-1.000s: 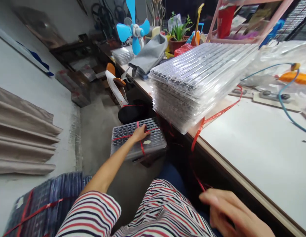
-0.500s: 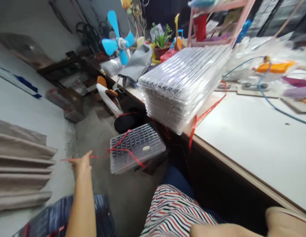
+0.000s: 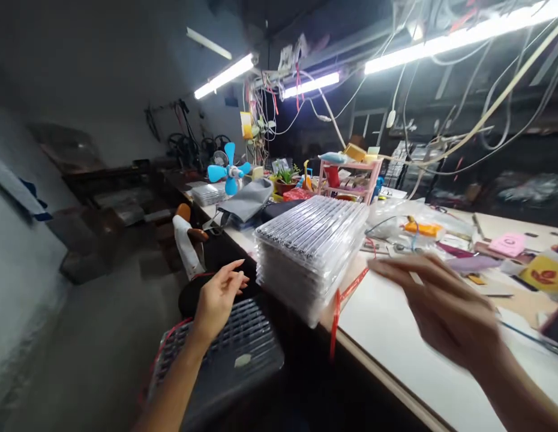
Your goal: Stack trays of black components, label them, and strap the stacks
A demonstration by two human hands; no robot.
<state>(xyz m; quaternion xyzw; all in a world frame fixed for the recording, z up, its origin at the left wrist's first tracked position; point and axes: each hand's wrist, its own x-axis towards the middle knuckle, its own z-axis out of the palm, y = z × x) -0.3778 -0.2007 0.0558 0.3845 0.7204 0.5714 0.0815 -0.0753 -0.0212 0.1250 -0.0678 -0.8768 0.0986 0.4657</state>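
Note:
A tall stack of clear plastic trays (image 3: pixel 306 258) stands at the table's front edge. Red strap (image 3: pixel 336 318) shows at its right side and hangs over the edge. Just left of the stack is my left hand (image 3: pixel 218 297), its fingers loosely bent and apart, nothing visible in them. Below that hand, a second bundle of plastic trays (image 3: pixel 256 336) sits lower down, with red strap along its left side. My right hand (image 3: pixel 445 306), blurred by motion, reaches over the white table with fingers stretched out, their tips near the strap at the stack's right side.
The white table (image 3: pixel 391 336) runs along the right. Behind the stack are a grey bag (image 3: pixel 247 201), a blue-bladed fan (image 3: pixel 229 171), a potted plant (image 3: pixel 285 179) and a pink rack (image 3: pixel 371 180). Plastic bags (image 3: pixel 391 219) lie to the right. A chair (image 3: pixel 186 243) stands at left.
The view has tilted up. My left hand has let go of the red strap and come in beside the tray stack. My right hand has risen from the bottom edge to above the table.

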